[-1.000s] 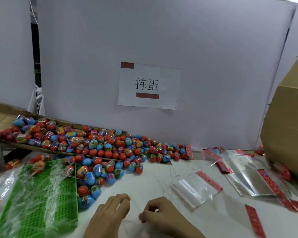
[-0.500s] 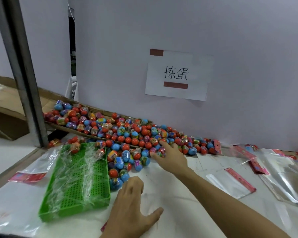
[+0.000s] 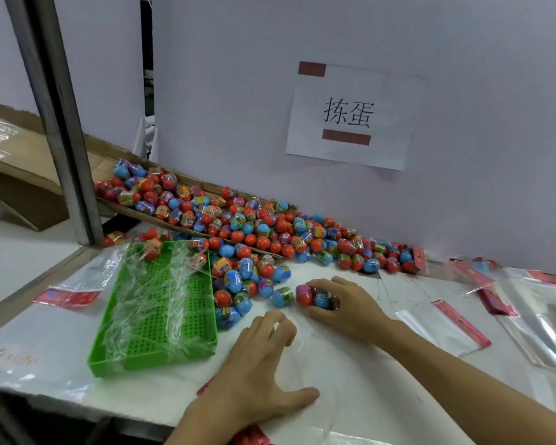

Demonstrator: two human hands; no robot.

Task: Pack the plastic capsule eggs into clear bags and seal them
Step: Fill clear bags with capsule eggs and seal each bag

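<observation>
The right hand (image 3: 341,303) grips a cluster of eggs (image 3: 315,295): the fingers curl over at least two, one pink-red and one blue, the exact count hidden under the fingers. The cluster rests on the table (image 3: 382,396), just ahead of the left hand (image 3: 254,358).

The left hand lies palm down on a clear bag (image 3: 302,342). Its fingers are loosely bent and press the film flat; they pinch nothing that can be seen. The bag's mouth cannot be made out, since the film is nearly invisible against the white surface.

Key relation: the gripped eggs lie forward and slightly right of the left hand, near its fingertips. The right hand is the nearer one to the eggs and already has them. In judgement, the next move is a short pull of the eggs toward the bag, with the left hand opening its mouth.

Containers:
- Green tray (image 3: 154,358): holds loose strips of clear film and, at its far edge, a few eggs.
- Cardboard chute (image 3: 116,202): holds the main egg stock (image 3: 270,226), which spills onto the table beside the tray.
- Spare bags (image 3: 443,326) with red header strips lie flat and unfilled to the right, well apart from both hands.

No filled or sealed bag is visible.
</observation>
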